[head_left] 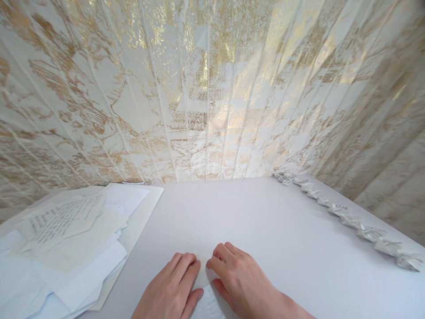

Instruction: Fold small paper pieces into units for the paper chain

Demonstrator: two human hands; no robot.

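Observation:
A sheet of thin whitish paper [203,278] lies on the white table at the bottom centre, partly hidden beneath both hands and cut off by the lower edge. My left hand [174,285] presses on its left side, fingers held together and thumb pointing toward the middle. From the other side, my right hand [239,274] has its fingers curled down at the paper's right edge, with the thumb tucked below them. A narrow gap separates the two hands, and the paper shows through it.
To the left is a spread pile of loose papers [83,257], some with handwriting. Along the table's right edge runs a row of small folded paper pieces [341,213]. Behind the white table [219,217] hangs a white and gold patterned curtain [199,102].

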